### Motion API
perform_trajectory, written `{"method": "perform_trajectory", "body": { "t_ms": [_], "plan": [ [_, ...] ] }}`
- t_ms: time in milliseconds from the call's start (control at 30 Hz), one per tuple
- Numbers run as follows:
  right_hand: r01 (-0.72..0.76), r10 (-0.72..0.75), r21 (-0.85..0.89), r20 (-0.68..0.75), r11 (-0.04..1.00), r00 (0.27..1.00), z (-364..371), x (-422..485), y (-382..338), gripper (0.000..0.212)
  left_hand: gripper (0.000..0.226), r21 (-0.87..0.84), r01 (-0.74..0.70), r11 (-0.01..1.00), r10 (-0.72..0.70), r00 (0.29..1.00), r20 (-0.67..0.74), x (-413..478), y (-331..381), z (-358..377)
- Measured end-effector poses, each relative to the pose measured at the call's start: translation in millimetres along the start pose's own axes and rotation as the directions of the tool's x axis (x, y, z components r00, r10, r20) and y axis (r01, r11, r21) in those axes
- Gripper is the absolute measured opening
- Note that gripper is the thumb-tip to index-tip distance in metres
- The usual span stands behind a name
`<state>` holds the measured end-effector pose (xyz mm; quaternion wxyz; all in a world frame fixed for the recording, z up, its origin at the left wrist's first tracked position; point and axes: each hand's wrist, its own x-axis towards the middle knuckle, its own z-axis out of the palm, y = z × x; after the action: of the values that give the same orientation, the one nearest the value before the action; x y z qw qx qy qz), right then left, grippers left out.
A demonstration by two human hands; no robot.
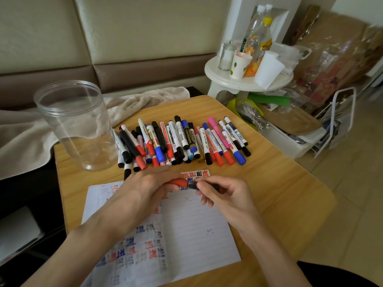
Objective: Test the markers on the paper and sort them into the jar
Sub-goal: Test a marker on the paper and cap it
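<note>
1. Head view, hands: two hands work over the near middle of one wooden table. The left hand has its fingers curled round one red cap. The right hand pinches the barrel of one marker between thumb and fingers. Cap and barrel lie in one line and meet at a dark section between the hands; it is not clear whether the cap is seated
2. Head view, paper: one open lined notebook lies flat under the hands, with two pages showing. The left page carries many red, blue and black test marks, the right page only a few small dots. One small paper strip with red and black characters lies just beyond the hands
3. Head view, markers: one pile of markers stretches across the table behind the hands. There are roughly thirty, overlapping too much for an exact count. Their caps are red, blue and black, and one pink marker lies toward the right end
4. Head view, jar: one clear plastic jar stands upright at the table's far left, mouth open, just beside the left end of the pile
5. Head view, surroundings: one beige cloth lies behind the table. To the right, one white round stool holds three capped bottles (two white caps, one yellow), two paper cups and one glass shaker
</note>
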<state>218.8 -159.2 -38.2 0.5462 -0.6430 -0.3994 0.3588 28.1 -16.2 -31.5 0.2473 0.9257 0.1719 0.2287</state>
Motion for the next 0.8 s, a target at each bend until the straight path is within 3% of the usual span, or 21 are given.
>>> {"method": "perform_trajectory", "body": {
  "t_ms": [233,367,533,634,800],
  "plan": [
    [0.11,-0.082,-0.304,0.104,0.946,0.991,-6.7,4.6,2.1,0.021,0.041,0.12,0.04,0.992,-0.044,0.998,0.034,5.7,4.2,5.0],
    [0.029,-0.087,-0.359,-0.147,0.933,0.985,-23.3,5.9,2.0,0.014,0.059,0.205,0.067,0.976,-0.077,0.996,0.038,11.6,4.8,3.8],
    [-0.176,-0.124,-0.642,-0.395,0.746,0.91,-58.1,0.6,11.6,0.006,0.052,0.225,0.042,0.973,-0.052,0.998,0.041,19.2,11.5,5.9],
    [-0.263,-0.127,-0.681,-0.466,0.683,0.876,-73.4,-6.2,16.9,0.008,0.053,0.214,0.024,0.976,-0.036,0.998,0.052,20.6,10.9,10.5],
    [-0.33,-0.061,-0.667,-0.491,0.668,0.869,-86.3,-13.2,23.9,0.006,0.045,0.212,-0.005,0.977,0.0,1.0,0.025,19.4,7.5,11.4]
  ]
}}
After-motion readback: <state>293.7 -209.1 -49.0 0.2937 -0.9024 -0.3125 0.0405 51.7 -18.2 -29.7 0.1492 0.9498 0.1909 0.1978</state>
